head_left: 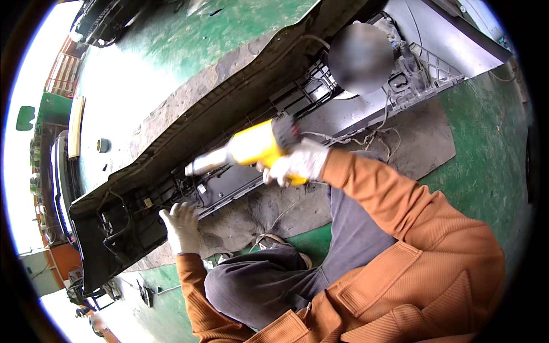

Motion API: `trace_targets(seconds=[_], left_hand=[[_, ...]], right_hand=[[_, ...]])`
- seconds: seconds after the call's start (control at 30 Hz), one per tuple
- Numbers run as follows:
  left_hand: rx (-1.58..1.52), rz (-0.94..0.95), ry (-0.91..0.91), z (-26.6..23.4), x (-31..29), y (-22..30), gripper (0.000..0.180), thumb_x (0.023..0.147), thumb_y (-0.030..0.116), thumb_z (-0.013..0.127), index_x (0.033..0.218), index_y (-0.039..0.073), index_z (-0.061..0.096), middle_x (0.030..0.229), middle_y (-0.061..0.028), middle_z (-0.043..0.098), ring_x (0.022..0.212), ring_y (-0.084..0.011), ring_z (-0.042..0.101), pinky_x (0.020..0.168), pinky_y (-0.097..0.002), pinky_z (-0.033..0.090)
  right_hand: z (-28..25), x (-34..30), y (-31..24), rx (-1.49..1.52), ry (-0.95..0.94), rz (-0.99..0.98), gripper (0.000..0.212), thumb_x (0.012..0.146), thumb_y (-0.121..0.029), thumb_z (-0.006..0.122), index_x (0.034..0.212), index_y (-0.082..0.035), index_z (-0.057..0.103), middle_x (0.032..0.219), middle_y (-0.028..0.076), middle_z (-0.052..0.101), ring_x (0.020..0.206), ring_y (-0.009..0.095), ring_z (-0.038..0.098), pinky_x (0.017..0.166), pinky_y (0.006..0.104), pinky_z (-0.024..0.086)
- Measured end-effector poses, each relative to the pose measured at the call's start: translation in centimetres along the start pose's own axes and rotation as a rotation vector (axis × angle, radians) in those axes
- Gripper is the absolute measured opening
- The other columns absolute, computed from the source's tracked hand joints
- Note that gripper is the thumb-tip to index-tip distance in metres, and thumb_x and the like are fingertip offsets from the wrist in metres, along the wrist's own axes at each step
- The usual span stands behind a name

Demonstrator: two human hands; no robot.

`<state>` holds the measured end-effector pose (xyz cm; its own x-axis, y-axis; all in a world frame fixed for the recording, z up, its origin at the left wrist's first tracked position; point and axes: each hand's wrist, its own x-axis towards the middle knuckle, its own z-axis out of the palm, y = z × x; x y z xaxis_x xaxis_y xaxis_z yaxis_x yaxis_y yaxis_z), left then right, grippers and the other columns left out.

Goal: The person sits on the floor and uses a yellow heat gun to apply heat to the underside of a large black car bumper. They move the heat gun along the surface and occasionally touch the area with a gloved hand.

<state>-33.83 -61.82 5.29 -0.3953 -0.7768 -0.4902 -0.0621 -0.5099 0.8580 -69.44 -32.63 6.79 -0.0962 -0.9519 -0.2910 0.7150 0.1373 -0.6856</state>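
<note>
In my gloved right hand (297,163) is a yellow heat gun (251,146) with a black rear end. Its pale metal nozzle points left over a long dark car bumper (234,182), which lies with its ribbed inner side up. The gun is slightly blurred. My gloved left hand (184,228) is at the bumper's near edge, left of the nozzle, its fingers stretched out and nothing in them. Whether those fingers touch the edge I cannot tell. Thin black wiring (119,214) runs along the bumper's inner left end.
Under the bumper lies a worn grey mat (423,137) on a green floor (486,154). Loose cord (380,134) trails beside the bumper at right. A roll of tape (102,145) and a wooden plank (75,127) are at far left. Dark car parts (106,20) lie at the back.
</note>
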Motion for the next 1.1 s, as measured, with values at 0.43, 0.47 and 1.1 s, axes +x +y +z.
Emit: trace_targets(seconds=[0.43, 0.47, 1.1], left_hand=[[-0.02, -0.023, -0.228, 2.2, 0.2, 7.8, 0.078, 0.112, 0.069, 0.031, 0.154, 0.005, 0.047, 0.158, -0.0229, 0.055, 0.145, -0.0376, 0.051, 0.123, -0.0497, 0.036], [-0.028, -0.032, -0.172, 2.5, 0.0, 7.6, 0.092, 0.108, 0.078, 0.029, 0.153, 0.001, 0.05, 0.164, -0.0206, 0.05, 0.154, -0.0356, 0.043, 0.131, -0.0513, 0.026], [-0.136, -0.088, -0.042, -3.3, -4.0, 2.7, 0.082, 0.109, 0.069, 0.036, 0.164, 0.009, 0.043, 0.169, -0.0164, 0.046, 0.153, -0.034, 0.045, 0.13, -0.0498, 0.026]], right_hand=[[2.1, 0.1, 2.0, -0.387, 0.038, 0.154, 0.031, 0.089, -0.03, 0.085, 0.099, -0.002, 0.077, 0.081, 0.005, 0.074, 0.066, 0.016, 0.068, 0.059, 0.033, 0.055], [2.6, 0.0, 1.4, -0.516, 0.109, 0.186, 0.035, 0.089, -0.034, 0.085, 0.1, -0.002, 0.077, 0.081, 0.005, 0.074, 0.065, 0.017, 0.068, 0.059, 0.0332, 0.056], [1.1, 4.9, 4.6, -0.429, 0.071, 0.173, 0.026, 0.091, -0.017, 0.084, 0.11, -0.003, 0.073, 0.077, 0.003, 0.068, 0.059, 0.012, 0.063, 0.054, 0.0301, 0.053]])
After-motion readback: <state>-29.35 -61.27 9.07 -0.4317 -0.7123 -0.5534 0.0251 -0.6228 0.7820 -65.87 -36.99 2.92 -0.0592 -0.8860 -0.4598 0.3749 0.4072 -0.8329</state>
